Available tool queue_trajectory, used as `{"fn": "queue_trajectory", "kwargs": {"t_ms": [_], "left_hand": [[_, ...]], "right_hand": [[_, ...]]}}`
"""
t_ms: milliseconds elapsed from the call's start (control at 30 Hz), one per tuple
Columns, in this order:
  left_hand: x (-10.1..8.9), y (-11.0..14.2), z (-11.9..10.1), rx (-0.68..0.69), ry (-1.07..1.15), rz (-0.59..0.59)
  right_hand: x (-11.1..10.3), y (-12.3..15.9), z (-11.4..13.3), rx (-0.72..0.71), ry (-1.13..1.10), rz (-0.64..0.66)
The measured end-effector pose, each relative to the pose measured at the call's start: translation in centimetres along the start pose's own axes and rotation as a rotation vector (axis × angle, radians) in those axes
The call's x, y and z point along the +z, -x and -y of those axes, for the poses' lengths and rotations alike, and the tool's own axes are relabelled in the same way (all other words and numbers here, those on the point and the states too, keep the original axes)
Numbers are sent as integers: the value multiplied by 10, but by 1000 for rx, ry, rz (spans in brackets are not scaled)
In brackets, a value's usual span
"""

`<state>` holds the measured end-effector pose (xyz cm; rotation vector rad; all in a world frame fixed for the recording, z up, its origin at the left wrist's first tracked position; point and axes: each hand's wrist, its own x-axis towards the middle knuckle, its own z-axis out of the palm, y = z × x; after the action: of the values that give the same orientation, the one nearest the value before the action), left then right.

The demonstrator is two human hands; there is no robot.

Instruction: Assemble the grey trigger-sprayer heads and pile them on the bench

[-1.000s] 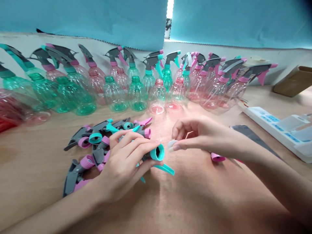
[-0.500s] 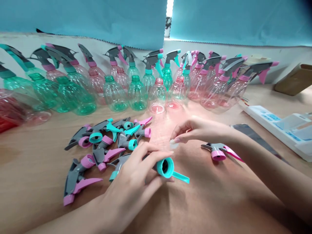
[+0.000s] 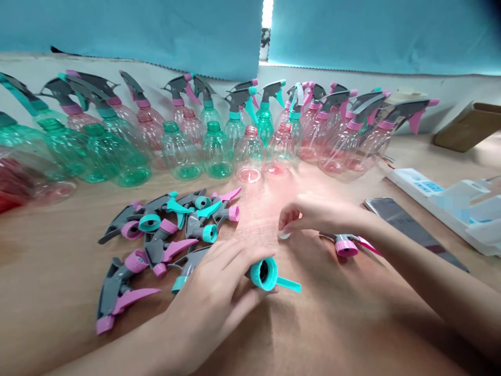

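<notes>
My left hand [image 3: 219,282] is closed round a grey spray trigger head with a turquoise collar [image 3: 264,273]. The collar's open end faces me, and its turquoise lever sticks out to the right. Between the fingertips of my right hand [image 3: 299,215] is a small whitish disc [image 3: 284,235], low over the table. Under my right forearm lies a spray head with a pink collar [image 3: 346,247]. A heap of grey spray heads [image 3: 156,245] with pink or turquoise parts lies to the left of my left hand.
Green and pink clear bottles [image 3: 217,151] stand in rows along the back, several carrying spray heads and several uncapped. At the right are a phone [image 3: 410,230], a white power strip [image 3: 442,201] with plugs, and a brown box [image 3: 465,128]. Blue cloth [image 3: 129,36] hangs behind.
My right hand, still pinching the whitish disc, has shifted slightly right relative to the left hand and turned more downward. My left hand keeps its hold. The whole view has moved a little.
</notes>
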<state>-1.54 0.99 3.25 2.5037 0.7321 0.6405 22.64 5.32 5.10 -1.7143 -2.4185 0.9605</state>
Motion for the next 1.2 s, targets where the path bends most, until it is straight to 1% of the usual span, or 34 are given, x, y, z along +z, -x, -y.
{"fn": "queue_trajectory", "kwargs": {"t_ms": [300,467,533,633,700,800,867,933,1033,1067,1200], "left_hand": [[-1,-2,3,24,-52,-28],[-2,-4,5,13,-109,-61],[-3,-5,6,10,-120,-68],[-4,-5,7,15,-113,-66],[-4,-5,7,16,-106,-53],[-4,-4,7,17,-100,-45],[-4,-4,7,17,-99,-38],[-5,-4,7,13,-99,-25],[-6,-4,7,-3,-95,-6],[-6,-4,6,-3,-94,-8],[-8,-6,4,0,-99,-7]], "right_hand": [[1,3,2,10,52,-55],[-6,15,13,-8,32,-94],[-10,21,20,-58,-31,-112],[-14,30,30,-182,-259,-109],[-13,34,37,-260,-411,-85],[-6,37,48,-304,-495,-99],[1,38,52,-297,-480,-142],[7,39,55,-297,-420,-203],[12,41,58,-339,-257,-333],[12,41,58,-360,-204,-358],[6,45,59,-417,-105,-340]]}}
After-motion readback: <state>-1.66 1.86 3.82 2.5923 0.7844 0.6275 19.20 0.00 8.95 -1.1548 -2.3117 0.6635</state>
